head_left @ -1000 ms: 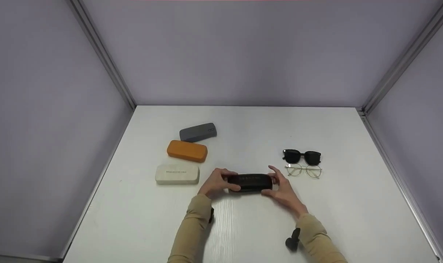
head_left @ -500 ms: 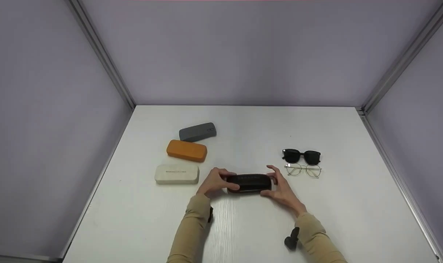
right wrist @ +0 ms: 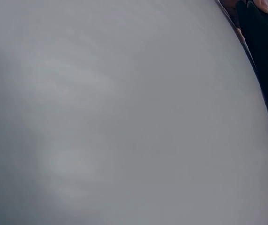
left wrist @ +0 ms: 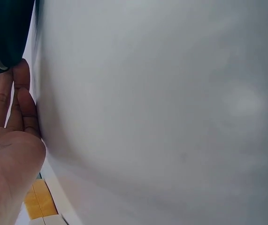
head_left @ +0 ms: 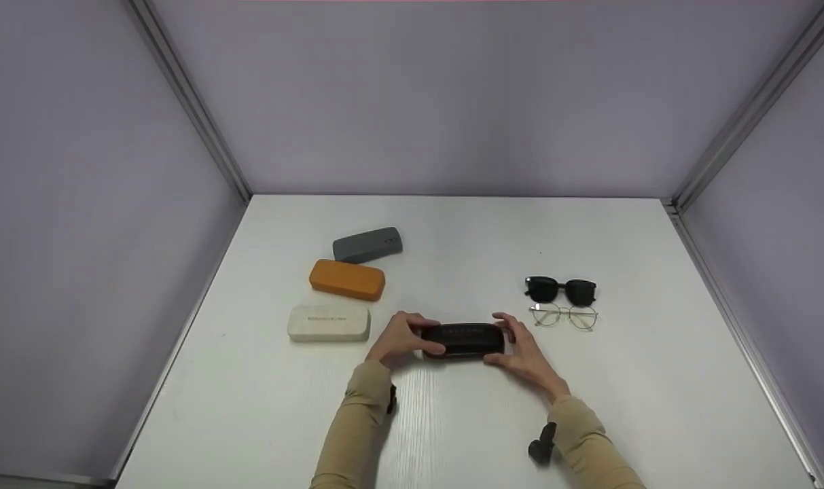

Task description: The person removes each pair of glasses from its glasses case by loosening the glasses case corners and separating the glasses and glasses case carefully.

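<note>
A black glasses case (head_left: 463, 339) lies lengthwise between both hands in the head view, its lid down. My left hand (head_left: 401, 338) grips its left end, thumb along the near side and fingers behind. At the other end my right hand (head_left: 526, 356) holds it between thumb and fingers. In the left wrist view the left hand (left wrist: 9, 122) has its fingers against the end of the dark case (left wrist: 9, 33). A corner of the right wrist view shows the case (right wrist: 263, 47) with a thumb on it. The far fingers are partly hidden behind the case.
Left of the hands lie a white glasses case (head_left: 329, 324), an orange case (head_left: 347, 280) and a grey case (head_left: 367, 245). To the right are black sunglasses (head_left: 561, 291) and, just in front of them, thin-framed glasses (head_left: 564, 316). Walls enclose the white table (head_left: 466, 421).
Both hands stay on the black case, which has barely shifted. The right index finger, raised before, has lowered slightly toward the case's far side.
</note>
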Demonstrator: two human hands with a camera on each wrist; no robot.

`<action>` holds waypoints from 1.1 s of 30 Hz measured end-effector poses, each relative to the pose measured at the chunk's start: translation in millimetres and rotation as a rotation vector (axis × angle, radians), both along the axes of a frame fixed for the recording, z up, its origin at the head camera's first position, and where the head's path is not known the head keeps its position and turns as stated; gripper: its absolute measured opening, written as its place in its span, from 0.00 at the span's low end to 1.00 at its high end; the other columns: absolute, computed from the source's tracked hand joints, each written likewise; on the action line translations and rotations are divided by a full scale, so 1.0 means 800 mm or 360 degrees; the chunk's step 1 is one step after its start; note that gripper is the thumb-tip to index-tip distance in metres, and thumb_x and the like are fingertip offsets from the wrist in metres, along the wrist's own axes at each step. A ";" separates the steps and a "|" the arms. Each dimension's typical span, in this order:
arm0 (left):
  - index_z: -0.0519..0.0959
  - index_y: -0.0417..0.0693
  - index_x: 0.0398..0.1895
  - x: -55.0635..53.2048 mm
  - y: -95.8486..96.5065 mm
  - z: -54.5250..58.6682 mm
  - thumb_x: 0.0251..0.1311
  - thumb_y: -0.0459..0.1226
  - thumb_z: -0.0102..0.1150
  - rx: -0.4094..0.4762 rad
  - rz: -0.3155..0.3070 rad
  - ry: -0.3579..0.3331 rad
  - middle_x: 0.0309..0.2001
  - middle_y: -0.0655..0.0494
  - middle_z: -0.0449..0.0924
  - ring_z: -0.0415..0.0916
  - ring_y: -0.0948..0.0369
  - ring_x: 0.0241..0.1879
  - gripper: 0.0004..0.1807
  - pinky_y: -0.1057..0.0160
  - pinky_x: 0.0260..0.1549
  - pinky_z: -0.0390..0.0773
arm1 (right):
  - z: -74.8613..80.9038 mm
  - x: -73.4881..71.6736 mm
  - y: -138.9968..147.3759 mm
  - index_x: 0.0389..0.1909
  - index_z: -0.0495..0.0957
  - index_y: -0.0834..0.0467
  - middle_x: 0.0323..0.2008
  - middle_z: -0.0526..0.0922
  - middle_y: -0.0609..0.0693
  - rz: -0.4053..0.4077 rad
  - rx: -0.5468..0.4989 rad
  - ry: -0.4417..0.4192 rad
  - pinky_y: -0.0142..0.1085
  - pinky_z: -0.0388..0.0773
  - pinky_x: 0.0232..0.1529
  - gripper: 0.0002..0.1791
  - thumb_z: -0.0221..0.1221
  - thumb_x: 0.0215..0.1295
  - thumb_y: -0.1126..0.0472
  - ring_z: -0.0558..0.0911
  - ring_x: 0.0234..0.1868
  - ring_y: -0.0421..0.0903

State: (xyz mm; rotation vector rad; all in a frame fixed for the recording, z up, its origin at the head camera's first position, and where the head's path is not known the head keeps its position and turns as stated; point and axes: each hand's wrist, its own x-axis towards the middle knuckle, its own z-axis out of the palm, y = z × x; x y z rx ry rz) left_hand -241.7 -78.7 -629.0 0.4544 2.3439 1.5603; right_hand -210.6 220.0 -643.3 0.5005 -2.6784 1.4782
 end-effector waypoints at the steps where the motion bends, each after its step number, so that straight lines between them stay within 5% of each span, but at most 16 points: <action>1: 0.87 0.49 0.52 0.000 0.000 -0.001 0.43 0.42 0.82 0.0002 -0.0003 0.0003 0.46 0.49 0.86 0.79 0.56 0.47 0.28 0.55 0.56 0.79 | 0.000 0.000 0.000 0.67 0.70 0.62 0.53 0.83 0.55 -0.0002 0.0015 0.0013 0.29 0.67 0.49 0.47 0.80 0.43 0.57 0.73 0.47 0.40; 8: 0.87 0.49 0.52 0.000 0.000 0.000 0.44 0.42 0.82 -0.0007 -0.0016 0.0022 0.48 0.50 0.86 0.80 0.55 0.49 0.28 0.56 0.57 0.78 | 0.002 0.002 -0.001 0.66 0.72 0.60 0.54 0.81 0.54 -0.0018 0.0067 -0.0038 0.32 0.65 0.49 0.45 0.79 0.45 0.55 0.68 0.44 0.41; 16: 0.86 0.51 0.53 0.002 0.000 0.004 0.45 0.41 0.81 0.0020 -0.0009 -0.0081 0.54 0.50 0.84 0.77 0.52 0.57 0.27 0.56 0.62 0.76 | 0.002 0.002 0.001 0.65 0.74 0.59 0.59 0.78 0.55 -0.0023 0.0054 -0.0185 0.35 0.69 0.68 0.40 0.78 0.50 0.55 0.74 0.60 0.50; 25: 0.85 0.50 0.55 0.001 0.000 0.007 0.46 0.40 0.81 0.0014 -0.0041 -0.0104 0.57 0.50 0.83 0.76 0.53 0.57 0.29 0.55 0.62 0.75 | -0.001 0.004 0.002 0.62 0.76 0.59 0.57 0.80 0.54 -0.0012 0.0066 -0.0040 0.33 0.71 0.63 0.39 0.78 0.49 0.55 0.75 0.57 0.47; 33: 0.83 0.44 0.58 0.002 0.001 0.005 0.47 0.35 0.80 0.0107 -0.0066 -0.0150 0.57 0.45 0.82 0.75 0.50 0.60 0.30 0.53 0.66 0.73 | 0.001 0.002 0.005 0.62 0.77 0.58 0.57 0.78 0.54 0.0036 0.0110 -0.0056 0.45 0.70 0.67 0.38 0.77 0.50 0.52 0.73 0.62 0.50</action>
